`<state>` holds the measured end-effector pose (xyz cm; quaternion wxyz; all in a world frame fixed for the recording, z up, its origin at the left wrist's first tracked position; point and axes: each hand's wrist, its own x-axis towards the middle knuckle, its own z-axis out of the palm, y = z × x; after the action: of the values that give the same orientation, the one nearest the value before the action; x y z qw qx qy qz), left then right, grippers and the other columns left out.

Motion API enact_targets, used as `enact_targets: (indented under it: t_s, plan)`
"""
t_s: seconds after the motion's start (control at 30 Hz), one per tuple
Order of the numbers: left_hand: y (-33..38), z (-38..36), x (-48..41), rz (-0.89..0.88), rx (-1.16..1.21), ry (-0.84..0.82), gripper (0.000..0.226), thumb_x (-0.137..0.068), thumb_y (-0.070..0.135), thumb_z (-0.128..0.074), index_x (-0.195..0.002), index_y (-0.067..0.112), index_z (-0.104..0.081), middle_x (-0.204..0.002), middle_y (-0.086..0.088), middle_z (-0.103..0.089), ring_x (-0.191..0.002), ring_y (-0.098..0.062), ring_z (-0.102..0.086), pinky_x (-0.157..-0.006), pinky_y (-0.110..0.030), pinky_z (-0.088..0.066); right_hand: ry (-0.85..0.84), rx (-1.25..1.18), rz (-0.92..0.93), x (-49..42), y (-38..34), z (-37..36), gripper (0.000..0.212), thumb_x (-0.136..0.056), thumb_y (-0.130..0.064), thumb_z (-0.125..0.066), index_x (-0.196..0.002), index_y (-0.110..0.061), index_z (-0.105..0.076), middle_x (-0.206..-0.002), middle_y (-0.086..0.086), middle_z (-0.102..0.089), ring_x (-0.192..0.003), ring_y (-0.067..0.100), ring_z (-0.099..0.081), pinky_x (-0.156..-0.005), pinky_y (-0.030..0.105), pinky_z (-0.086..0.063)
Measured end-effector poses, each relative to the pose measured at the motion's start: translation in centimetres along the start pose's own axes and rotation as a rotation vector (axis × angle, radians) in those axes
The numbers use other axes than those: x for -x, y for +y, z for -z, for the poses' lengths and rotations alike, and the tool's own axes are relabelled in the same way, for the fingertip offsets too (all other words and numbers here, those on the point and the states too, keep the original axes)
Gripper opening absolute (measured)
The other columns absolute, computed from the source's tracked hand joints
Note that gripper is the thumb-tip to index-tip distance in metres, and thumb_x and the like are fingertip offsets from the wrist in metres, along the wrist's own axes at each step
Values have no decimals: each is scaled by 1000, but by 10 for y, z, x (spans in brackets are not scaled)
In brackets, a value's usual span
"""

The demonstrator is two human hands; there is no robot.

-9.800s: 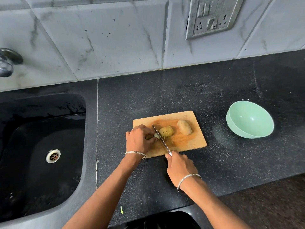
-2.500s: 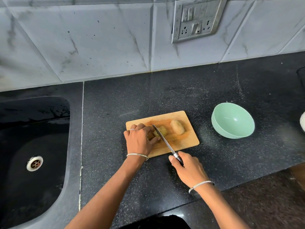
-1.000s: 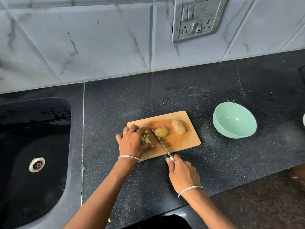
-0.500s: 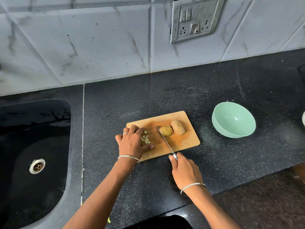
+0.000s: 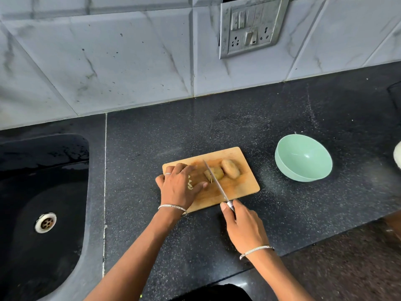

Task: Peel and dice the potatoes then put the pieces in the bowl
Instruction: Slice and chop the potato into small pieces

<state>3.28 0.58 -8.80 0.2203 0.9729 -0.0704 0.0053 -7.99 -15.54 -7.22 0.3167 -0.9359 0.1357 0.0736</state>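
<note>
A black sink (image 5: 43,153) with steel drain (image 5: 45,222) adjoins the speckled counter (image 5: 217,127); a socket panel (image 5: 249,29) hangs above.

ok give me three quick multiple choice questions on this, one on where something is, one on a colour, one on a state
1. The bowl stands:
a) on the cutting board
b) to the right of the board
c) to the left of the board

2. The bowl is:
a) mint green
b) red
c) black

3. The right hand:
a) hangs empty
b) is inside the bowl
c) grips the knife

Answers:
1 b, it stands apart from the board, off its right edge.
2 a, its wall and inside are both pale green.
3 c, its fingers curl round the handle, with the blade out over the board.
</note>
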Motion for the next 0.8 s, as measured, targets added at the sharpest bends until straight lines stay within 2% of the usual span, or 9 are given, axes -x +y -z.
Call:
enact_targets:
  t_s: [0.1, 0.27, 0.43, 0.6, 0.8]
  plan:
    - [17, -1, -7, -43, -42, -24, 52, -76, 68, -61, -122, 44, -58, -118, 16, -59, -114, -16, -44, -84, -38, -24, 29, 1, -13, -7, 5, 7, 36, -99, -52, -33, -80, -24, -42, -75, 5, -62, -82, 36, -59, -69, 44, -44]
    - [26, -8, -14, 3, -7, -24, 38, -76, 54, -71, -109, 37, -66, -104, 15, -69, -110, -14, -50, -89, -38, -26, 1, 32, -3, -9, 8, 14, 36, -100, -51, -33, -77, -25, -39, -73, 4, -61, -82, 36, -59, -69, 44, -44]
    - [23, -11, -14, 50, 41, 4, 31, -75, 52, -73, -102, 37, -69, -90, 15, -71, -106, -13, -50, -86, -36, -23, -58, 67, 14, -9, 7, 12, 35, -101, -50, -33, -84, -22, -46, -82, 6, -65, -88, 35, -60, -68, 42, -42]
    - [26, -8, -11, 81, 76, 19, 32, -74, 52, -73, -101, 38, -70, -89, 15, -70, -105, -12, -51, -84, -34, -21, -58, 91, -2, -10, 7, 10, 36, -101, -50, -32, -89, -21, -49, -90, 8, -66, -92, 36, -61, -69, 42, -42]
    - [24, -7, -11, 96, 124, 27, 33, -71, 54, -75, -100, 39, -70, -89, 16, -70, -105, -12, -50, -79, -32, -17, -75, 76, -26, -9, 5, 12, 34, -101, -50, -33, -86, -22, -47, -88, 7, -65, -91, 35, -60, -71, 42, -44]
